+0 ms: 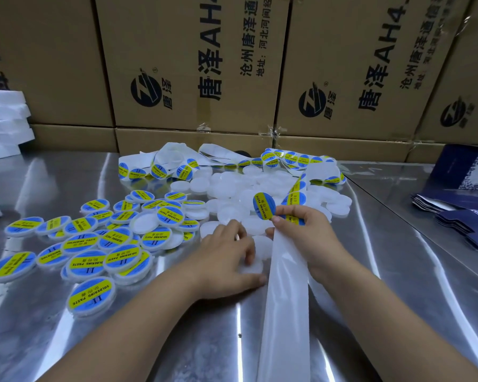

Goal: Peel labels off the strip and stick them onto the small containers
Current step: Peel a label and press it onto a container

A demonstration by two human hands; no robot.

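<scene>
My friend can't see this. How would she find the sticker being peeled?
Follow the long white strip up the shiny table to the right hand. At its fingertips one blue-and-yellow label stands upright, while the others are stuck on containers or coiled strips.

We see a blue-and-yellow round label [264,206] half-lifted from the glossy white backing strip [287,285], by heaped round white plastic containers [232,188].

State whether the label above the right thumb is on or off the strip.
Mostly off: label sticks up free of the bent strip.
</scene>
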